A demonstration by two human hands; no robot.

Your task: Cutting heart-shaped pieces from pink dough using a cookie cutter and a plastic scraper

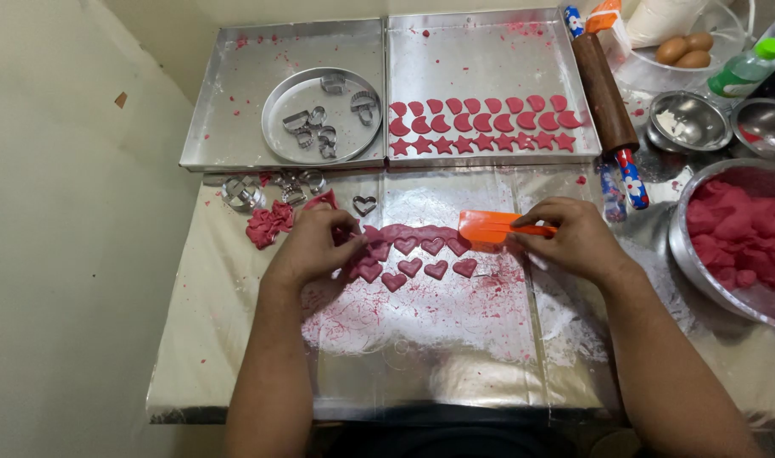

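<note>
Gripping an orange scraper (489, 227), the right hand (574, 240) faces soft, tearable dough hearts (421, 254); left hand's (313, 246) fingers pinch dough; lift hearts from beneath.

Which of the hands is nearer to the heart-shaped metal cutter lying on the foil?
Left. The left hand sits just below-left of the heart cutter; the right hand, holding the orange scraper, is farther off to its right.
</note>
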